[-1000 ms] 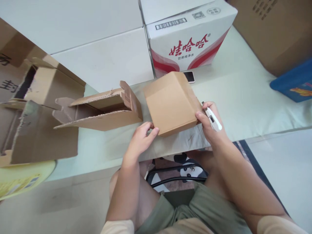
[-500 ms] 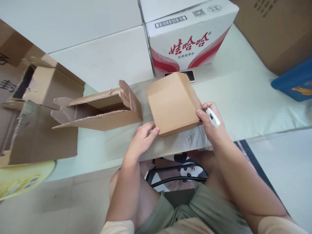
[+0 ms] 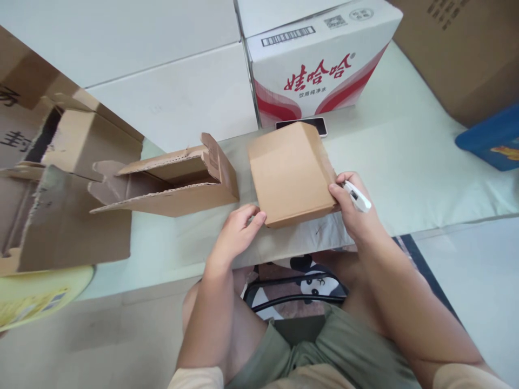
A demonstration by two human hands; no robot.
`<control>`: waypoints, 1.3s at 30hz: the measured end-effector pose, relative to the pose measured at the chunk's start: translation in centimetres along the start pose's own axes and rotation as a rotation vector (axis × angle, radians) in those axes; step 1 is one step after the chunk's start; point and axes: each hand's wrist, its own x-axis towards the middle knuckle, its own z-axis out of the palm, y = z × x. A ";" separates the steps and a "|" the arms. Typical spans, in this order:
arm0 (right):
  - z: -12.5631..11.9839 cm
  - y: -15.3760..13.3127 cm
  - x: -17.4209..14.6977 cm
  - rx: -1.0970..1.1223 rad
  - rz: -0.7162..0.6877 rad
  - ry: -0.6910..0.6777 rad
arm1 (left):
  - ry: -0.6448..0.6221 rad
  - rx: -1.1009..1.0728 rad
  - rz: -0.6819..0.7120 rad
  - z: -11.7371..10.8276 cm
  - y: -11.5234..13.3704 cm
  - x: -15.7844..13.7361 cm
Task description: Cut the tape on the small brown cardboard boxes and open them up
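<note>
A closed plain brown cardboard box (image 3: 292,173) rests on the cloth-covered table in front of me, slightly turned. My left hand (image 3: 239,229) grips its near left corner, thumb and fingers closed there. At the near right corner, my right hand (image 3: 354,205) pinches the box between thumb and forefinger. That same hand also holds a small white box cutter (image 3: 357,196) with a dark slider in its palm; whether its blade is out cannot be seen. Just left of the box lies an open cardboard box (image 3: 182,202) with raised, torn-edged flaps.
Behind the box, a dark-screened phone (image 3: 320,126) lies partly covered. White cartons (image 3: 174,97) and a red-and-white water carton (image 3: 308,81) line the back. Several opened cardboard boxes (image 3: 77,221) stand left, above a yellow container (image 3: 44,294). A blue bin (image 3: 492,138) is at right.
The view has shifted slightly. The closed box has turned a little and its far left corner has moved slightly right, while both hands keep the same hold.
</note>
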 end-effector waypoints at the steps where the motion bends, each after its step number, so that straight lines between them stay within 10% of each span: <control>1: 0.0 0.0 0.0 -0.005 -0.001 0.003 | 0.000 -0.004 0.000 0.0 0.0 0.0; 39: 0.2 0.8 -0.2 -0.007 -0.057 -0.031 | 0.021 -0.045 0.002 0.6 -0.5 0.2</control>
